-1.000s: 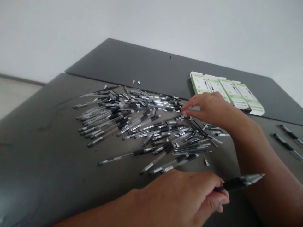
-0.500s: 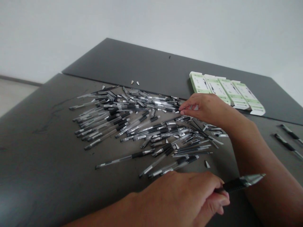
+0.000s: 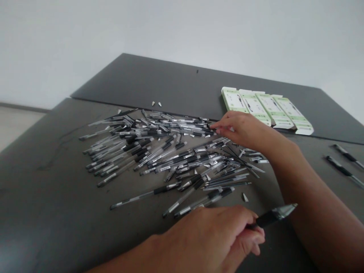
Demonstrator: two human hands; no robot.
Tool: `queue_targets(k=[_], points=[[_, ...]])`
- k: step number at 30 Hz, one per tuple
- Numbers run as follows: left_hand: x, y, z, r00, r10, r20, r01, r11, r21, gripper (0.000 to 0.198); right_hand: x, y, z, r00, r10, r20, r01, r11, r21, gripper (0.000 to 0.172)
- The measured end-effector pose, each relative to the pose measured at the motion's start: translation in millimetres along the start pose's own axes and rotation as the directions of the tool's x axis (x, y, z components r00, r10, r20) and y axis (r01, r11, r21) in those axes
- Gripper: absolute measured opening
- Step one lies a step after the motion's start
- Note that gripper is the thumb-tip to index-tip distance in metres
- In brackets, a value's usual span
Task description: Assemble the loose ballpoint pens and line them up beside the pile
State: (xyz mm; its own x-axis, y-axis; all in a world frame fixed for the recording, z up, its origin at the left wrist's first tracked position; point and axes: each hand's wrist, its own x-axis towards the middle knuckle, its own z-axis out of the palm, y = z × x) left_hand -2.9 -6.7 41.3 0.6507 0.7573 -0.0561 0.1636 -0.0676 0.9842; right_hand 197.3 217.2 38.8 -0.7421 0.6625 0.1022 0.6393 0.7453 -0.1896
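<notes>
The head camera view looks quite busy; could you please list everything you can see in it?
Pen pile: many, black and clear, mid-table.
Separate pens: two, black and clear, right side of table.
Pointed pen pieces: at least three, pale grey, around the pile.
Flat cartons: four panels, pale green and white, far right.
Tabletops: two, dark grey, one behind the other.
Wall: one, white, behind.
Floor: pale, far left.
Held pen: one, black and clear, in left hand.
Left hand: one, near edge of table.
Right hand: one, fingertips at the pile's right side.
</notes>
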Motion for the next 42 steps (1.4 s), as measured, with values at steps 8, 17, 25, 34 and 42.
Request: queue_targets(k=[8, 17, 25, 34, 42], points=[[1.1, 1.2, -1.6, 1.000, -0.014, 0.010, 0.014, 1.000, 0.017, 0.020, 0.5, -0.2, 3.4, 1.000, 0.001, -0.006, -0.001, 0.999, 0.034, 0.034], [2.4, 1.3, -1.1, 1.000, -0.031, -0.006, 0.031, 1.000, 0.000, 0.021, 1.9, 8.6, 12.2, 0.993, 0.039, -0.111, -0.042, 0.999, -0.024, 0.040], [3.8, -4.3, 0.5, 0.999, -0.013, 0.034, 0.012, 0.999, 0.041, 0.023, 2.5, 14.1, 11.7, 0.996, 0.049, -0.076, -0.047, 0.999, 0.025, 0.028], [2.7, -2.2, 1.2, 0.999, -0.046, 0.003, 0.046, 0.999, 0.007, 0.025, 5.6, 11.1, 9.0, 0.993, 0.081, -0.090, -0.070, 0.990, 0.119, 0.018], [0.0, -9.4, 10.8, 0.975, 0.086, -0.207, -0.091, 0.996, -0.016, 0.018, -25.8, -34.1, -18.5, 0.918, 0.329, -0.220, -0.194, 0.858, 0.475, 0.043]])
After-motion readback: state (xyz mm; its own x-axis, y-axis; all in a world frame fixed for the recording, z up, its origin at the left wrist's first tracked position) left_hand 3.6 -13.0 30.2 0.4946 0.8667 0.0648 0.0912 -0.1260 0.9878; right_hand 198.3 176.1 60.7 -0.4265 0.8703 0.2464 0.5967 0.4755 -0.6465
